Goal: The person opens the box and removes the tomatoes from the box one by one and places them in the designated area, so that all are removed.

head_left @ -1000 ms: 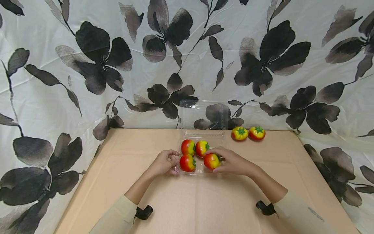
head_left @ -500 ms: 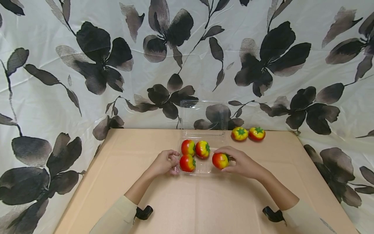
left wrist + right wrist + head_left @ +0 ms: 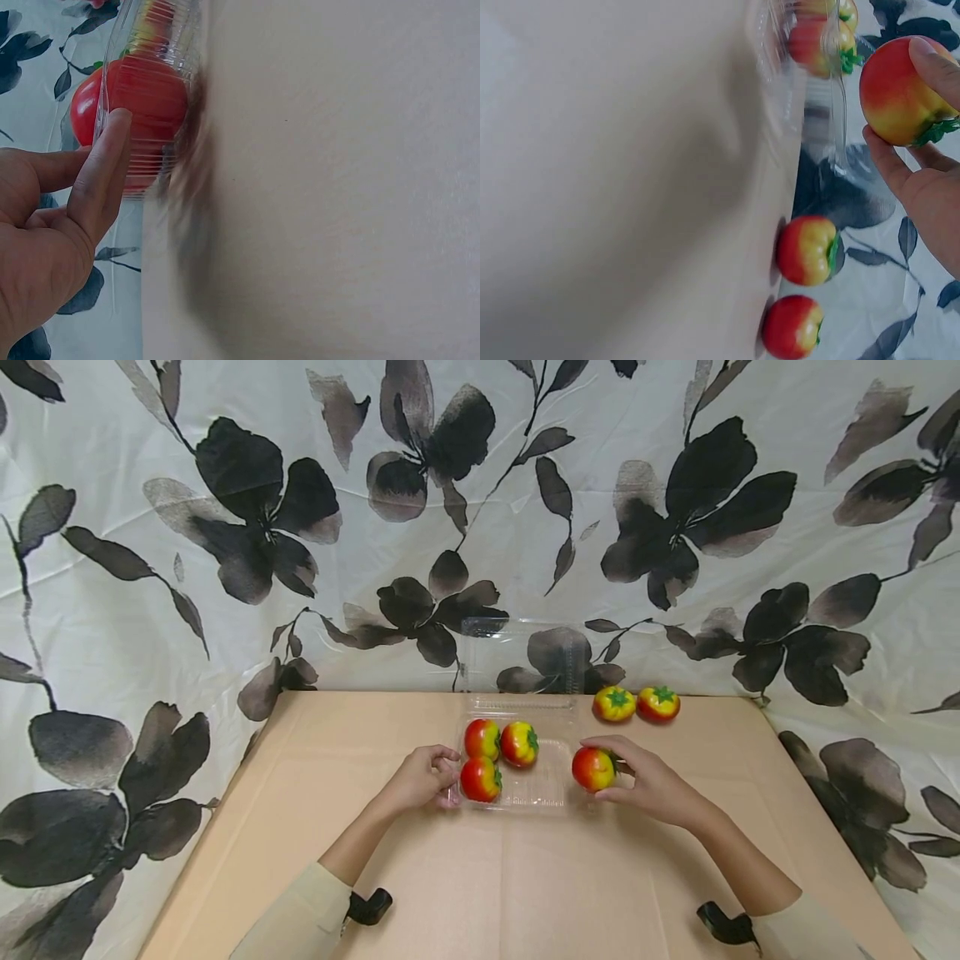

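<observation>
Red-yellow fruit (image 3: 592,769) between right fingers (image 3: 886,159), clear container (image 3: 536,783) in left fingers (image 3: 100,176)

In front of you: broad, pale tan tabletop (image 3: 555,885), faint straight crease (image 3: 502,860) running down middle toward you. Behind it, filling upper part of your head view: wrinkled white fabric backdrop (image 3: 517,539) with large black-and-grey floral print (image 3: 243,497); same cloth visible past tabletop's left and right edges.
</observation>
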A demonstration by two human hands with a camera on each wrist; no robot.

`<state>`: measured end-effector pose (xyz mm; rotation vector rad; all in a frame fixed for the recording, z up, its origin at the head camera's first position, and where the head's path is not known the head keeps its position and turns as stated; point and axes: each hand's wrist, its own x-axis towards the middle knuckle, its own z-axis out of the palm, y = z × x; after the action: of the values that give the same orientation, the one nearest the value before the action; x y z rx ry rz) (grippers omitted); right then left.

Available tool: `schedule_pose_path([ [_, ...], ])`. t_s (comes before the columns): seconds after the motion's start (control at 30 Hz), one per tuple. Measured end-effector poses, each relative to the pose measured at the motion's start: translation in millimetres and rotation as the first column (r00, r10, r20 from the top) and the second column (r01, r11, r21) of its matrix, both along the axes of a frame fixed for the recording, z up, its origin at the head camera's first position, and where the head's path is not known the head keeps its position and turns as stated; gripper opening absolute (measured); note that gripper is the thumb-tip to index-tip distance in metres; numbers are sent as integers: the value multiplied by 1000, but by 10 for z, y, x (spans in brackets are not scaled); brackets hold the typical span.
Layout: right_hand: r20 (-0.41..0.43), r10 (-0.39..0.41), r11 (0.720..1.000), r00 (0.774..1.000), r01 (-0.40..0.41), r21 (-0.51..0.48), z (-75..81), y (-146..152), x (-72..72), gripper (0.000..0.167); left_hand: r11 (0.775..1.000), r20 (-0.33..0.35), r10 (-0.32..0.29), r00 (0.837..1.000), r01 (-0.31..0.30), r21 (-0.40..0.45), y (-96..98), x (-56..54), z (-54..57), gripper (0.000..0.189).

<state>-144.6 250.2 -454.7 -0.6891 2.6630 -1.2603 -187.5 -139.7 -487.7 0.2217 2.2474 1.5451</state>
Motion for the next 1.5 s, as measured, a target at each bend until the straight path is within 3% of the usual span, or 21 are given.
schedule_pose_path([
  [0.47, 11, -91, 995, 996, 90, 34, 7, 274, 40, 70, 1000, 18, 2, 1000, -3, 23, 4, 8, 3, 32],
  [0.73, 15, -157, 986, 987, 156, 55, 86, 476, -11, 73, 1000, -6, 0, 1000, 0, 3, 5, 25, 20, 32],
  [1.0, 9, -243, 966, 970, 241, 98, 61, 724, -48, 76, 1000, -1, 0, 1000, 0, 17, 9, 24, 6, 32],
  [1.33, -51, -277, 952, 959, 281, 124, 62, 931, -104, 71, 1000, 37, 8, 999, -9, 24, 13, 20, 12, 34],
  [1.5, -13, -300, 945, 954, 299, 129, 70, 1006, -122, 71, 1000, 27, -1, 1000, 0, 24, 11, 20, 8, 34],
])
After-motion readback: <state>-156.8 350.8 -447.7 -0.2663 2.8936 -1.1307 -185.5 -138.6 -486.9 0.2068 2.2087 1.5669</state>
